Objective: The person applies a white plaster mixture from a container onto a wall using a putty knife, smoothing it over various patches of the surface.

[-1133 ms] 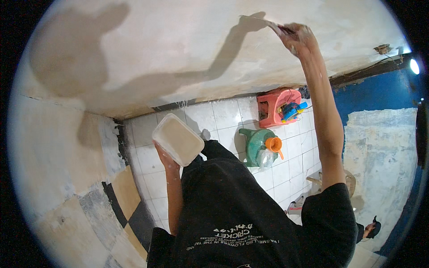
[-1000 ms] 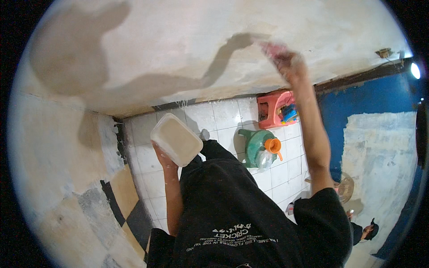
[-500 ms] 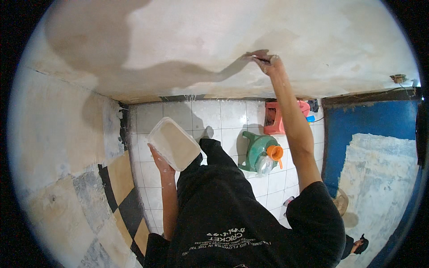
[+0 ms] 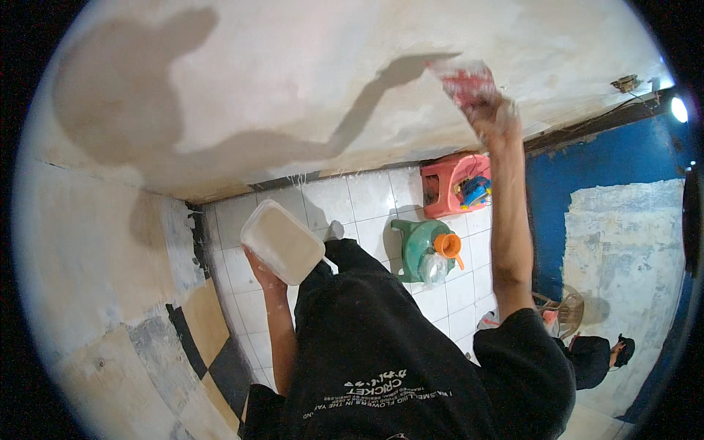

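Right hand (image 4: pixel 488 110) is stretched way up, arm nearly straight, pressing a blurry reddish tool (image 4: pixel 463 81) against the plastered wall (image 4: pixel 308 81); the fingers look wrapped around it, but motion blur hides the exact grip. Left hand (image 4: pixel 258 270) sits low with the elbow bent, cupping a white rectangular tub (image 4: pixel 282 240) from underneath, tilted and held just out from the black shirt. Below the right arm, on the white tiled floor (image 4: pixel 367 194), there's a green jug with an orange cap (image 4: pixel 425 249), and just past it a pink stool (image 4: pixel 451 183) holding something blue. Blue wall (image 4: pixel 601 169) off to the right of that arm.
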`<state>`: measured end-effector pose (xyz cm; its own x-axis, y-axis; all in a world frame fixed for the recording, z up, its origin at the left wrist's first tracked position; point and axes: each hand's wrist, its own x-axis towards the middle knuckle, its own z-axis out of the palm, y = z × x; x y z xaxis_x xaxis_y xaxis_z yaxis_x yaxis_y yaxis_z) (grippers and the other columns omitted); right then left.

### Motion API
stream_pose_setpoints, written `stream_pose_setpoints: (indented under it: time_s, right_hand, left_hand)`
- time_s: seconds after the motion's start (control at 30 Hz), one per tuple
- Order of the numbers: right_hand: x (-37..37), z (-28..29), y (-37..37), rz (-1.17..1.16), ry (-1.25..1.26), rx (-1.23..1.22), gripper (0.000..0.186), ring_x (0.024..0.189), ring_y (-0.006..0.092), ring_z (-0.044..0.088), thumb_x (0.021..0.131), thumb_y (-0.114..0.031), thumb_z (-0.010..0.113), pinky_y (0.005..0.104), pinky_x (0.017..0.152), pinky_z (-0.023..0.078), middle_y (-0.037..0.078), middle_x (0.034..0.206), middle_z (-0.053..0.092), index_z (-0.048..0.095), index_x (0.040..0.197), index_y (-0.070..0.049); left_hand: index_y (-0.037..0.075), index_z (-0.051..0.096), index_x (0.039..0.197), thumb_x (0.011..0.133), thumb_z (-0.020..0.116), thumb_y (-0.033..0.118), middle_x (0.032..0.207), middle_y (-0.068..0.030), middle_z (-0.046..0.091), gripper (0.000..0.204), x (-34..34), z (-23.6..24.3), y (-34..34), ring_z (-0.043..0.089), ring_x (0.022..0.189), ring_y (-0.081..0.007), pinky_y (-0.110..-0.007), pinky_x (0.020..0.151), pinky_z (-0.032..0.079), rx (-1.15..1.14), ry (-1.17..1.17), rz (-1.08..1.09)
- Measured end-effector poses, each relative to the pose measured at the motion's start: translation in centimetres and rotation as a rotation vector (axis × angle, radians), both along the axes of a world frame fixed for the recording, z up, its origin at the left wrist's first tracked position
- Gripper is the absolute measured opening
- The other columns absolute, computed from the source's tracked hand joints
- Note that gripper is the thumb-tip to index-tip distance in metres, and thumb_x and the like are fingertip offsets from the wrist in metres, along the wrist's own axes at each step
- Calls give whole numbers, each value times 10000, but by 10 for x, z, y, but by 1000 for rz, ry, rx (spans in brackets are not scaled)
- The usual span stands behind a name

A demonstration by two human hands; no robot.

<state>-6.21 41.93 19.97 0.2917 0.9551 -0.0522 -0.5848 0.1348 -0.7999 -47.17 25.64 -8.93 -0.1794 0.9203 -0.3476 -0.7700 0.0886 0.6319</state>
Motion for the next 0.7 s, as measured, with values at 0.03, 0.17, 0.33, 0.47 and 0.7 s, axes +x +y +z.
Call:
stream_pose_setpoints:
  time_s: [0.03,0.17,0.33,0.47,0.7]
  right_hand:
    - [9,-22,-6,6,-14,42,306,1021,350,598,852,19,514,456,860,513,209,1158,592,519,1145,108]
    - [-3,-110,12,-628,-230,-24,149,874,267,615,917,-81,539,382,716,506,137,988,635,613,1037,-34]
    - [-94,-172,100,-892,-1200,71,164,686,384,557,712,-6,547,451,658,435,220,732,582,575,859,61]
    - [-188,-177,117,-830,-1223,-41,152,691,435,580,710,21,552,481,641,443,252,734,583,555,859,50]
    - [-177,-199,29,-615,-1023,5,353,731,359,646,873,-77,539,422,674,482,214,769,646,578,1181,92]
  left_hand:
    - [110,377,1410,969,355,574,1400,-110,450,641,-3,-4,0,467,1253,-298,-441,1037,416,-52,-40,25]
    - [104,365,1415,968,348,580,1406,-111,442,653,-12,1,-7,462,1259,-297,-440,1043,413,-91,-98,59]
    - [98,369,1407,974,341,572,1391,-116,453,642,-11,24,-11,460,1262,-291,-441,1049,409,-114,78,81]
    - [99,371,1402,981,339,558,1390,-119,449,623,-16,18,-3,465,1256,-292,-439,1045,414,-17,-3,0]
    - [124,382,1394,941,417,583,1391,-121,447,646,-30,-20,-14,477,1235,-311,-485,1022,430,0,-141,3]
